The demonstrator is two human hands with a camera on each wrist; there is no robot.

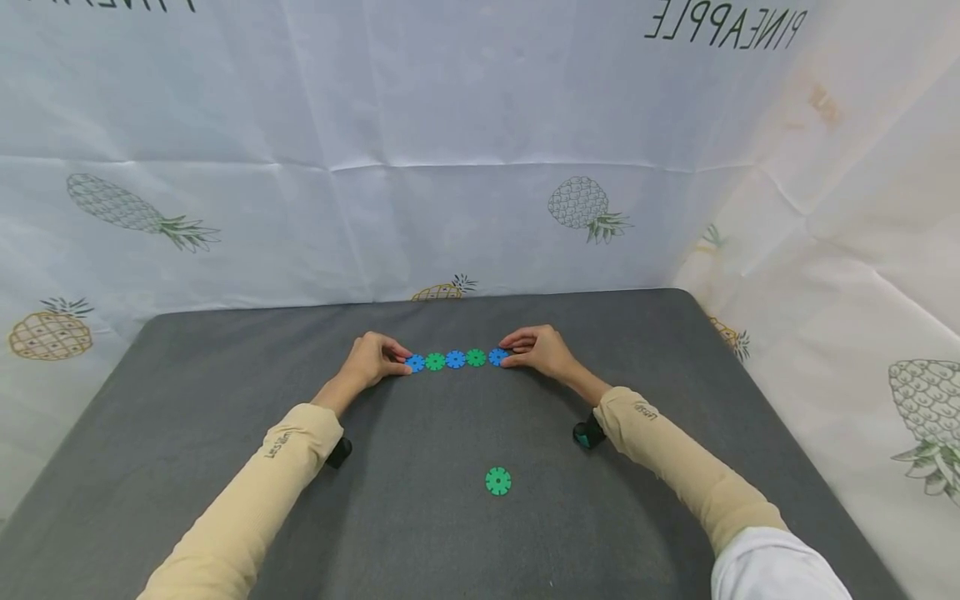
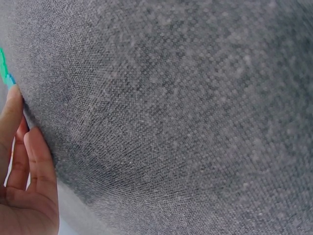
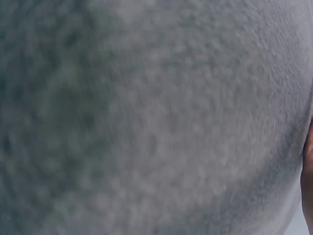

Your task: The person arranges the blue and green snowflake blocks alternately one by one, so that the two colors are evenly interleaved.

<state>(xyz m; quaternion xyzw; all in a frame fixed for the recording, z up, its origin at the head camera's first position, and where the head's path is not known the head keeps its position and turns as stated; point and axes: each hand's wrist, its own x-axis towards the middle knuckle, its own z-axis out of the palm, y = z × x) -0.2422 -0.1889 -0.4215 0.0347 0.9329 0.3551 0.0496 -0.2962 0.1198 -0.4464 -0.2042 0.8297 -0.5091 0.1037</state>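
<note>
Several notched plastic discs lie in a row across the far part of the table, blue and green by turns. At its left end my left hand pinches a blue disc between thumb and fingers. My right hand holds the blue disc at the right end the same way. Between them are a green disc, a blue disc and another green disc. Whether their notches interlock is too small to tell. The right wrist view catches only an edge of the right hand.
A single green disc lies apart, nearer to me, on the dark grey tabletop. Behind the table's far edge hangs a white cloth printed with pineapples, which continues along the right side.
</note>
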